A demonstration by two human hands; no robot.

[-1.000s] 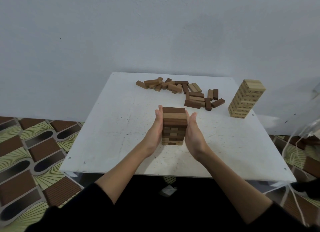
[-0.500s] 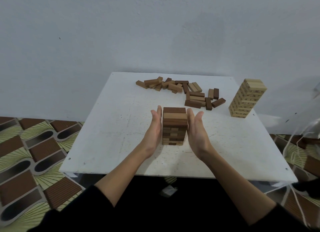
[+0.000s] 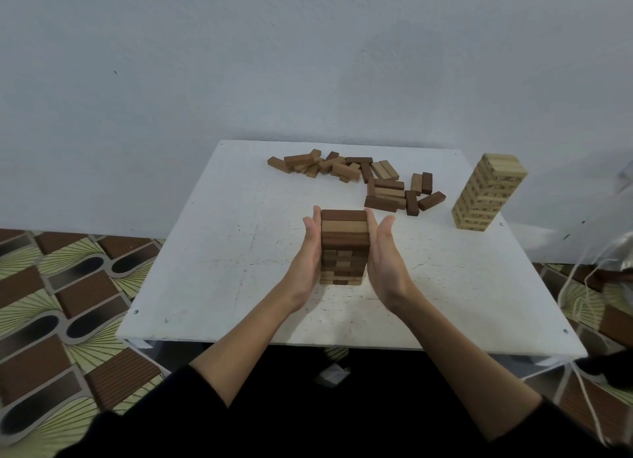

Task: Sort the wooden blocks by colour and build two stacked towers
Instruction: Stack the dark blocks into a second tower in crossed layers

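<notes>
A short tower of dark and mid-brown blocks (image 3: 344,248) stands in the middle of the white table (image 3: 222,269). My left hand (image 3: 310,255) lies flat against its left side. My right hand (image 3: 385,262) is held flat along its right side, thumb spread, fingers touching the upper layers. Neither hand grips a block. A taller tower of light blocks (image 3: 488,192) stands at the table's far right. Several loose brown and tan blocks (image 3: 356,175) lie scattered along the far edge.
A pale wall rises right behind the table. Patterned brown and green flooring (image 3: 61,303) surrounds it. White cords and a plastic bag (image 3: 613,269) hang at the right edge. Bare tabletop lies left of the brown tower.
Both hands had eased slightly off the brown tower half a second ago; now they are closed in against its sides again. The tower stays in place.
</notes>
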